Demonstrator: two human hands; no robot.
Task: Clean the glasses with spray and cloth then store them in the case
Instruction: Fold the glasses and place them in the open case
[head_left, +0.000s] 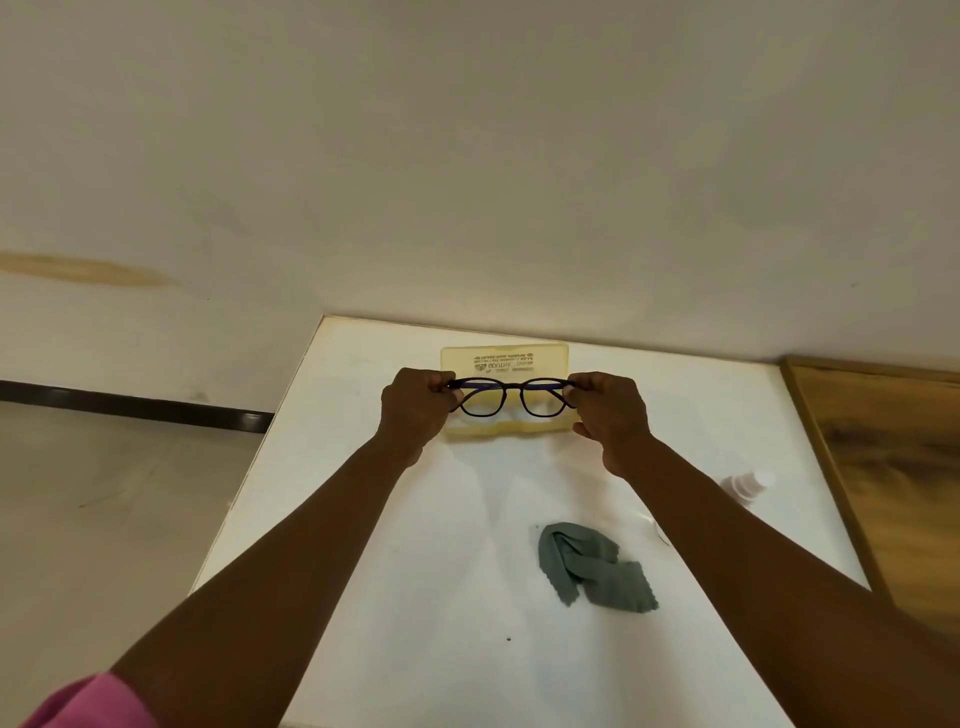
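1. Pale, off-white wall (467, 156) fills the upper half of the view, with a brownish stain at its left; below it on the left a dark baseboard strip meets a beige floor.
2. White table (415, 545) runs from the near edge up to the wall, and a wood-grain surface (893, 467) adjoins it on the right.
3. Both bare forearms reach forward over the table; a pink sleeve (93, 701) shows at the lower left corner.
4. Translucent yellow case (504, 358) lies open at the far end of the table, printed lettering showing on its raised lid.
5. Grey-green cloth (592, 569) lies crumpled on the table, below the right forearm and well apart from the case.
6. Left hand (415, 405) pinches the left end of the dark-framed glasses (511, 397), fingers curled round the hinge area.
7. Right hand (610, 410) grips the right end the same way; the glasses sit level between the hands, directly over the open case.
8. Small whitish spray bottle (748, 483) lies partly hidden behind the right forearm, near the table's right edge.
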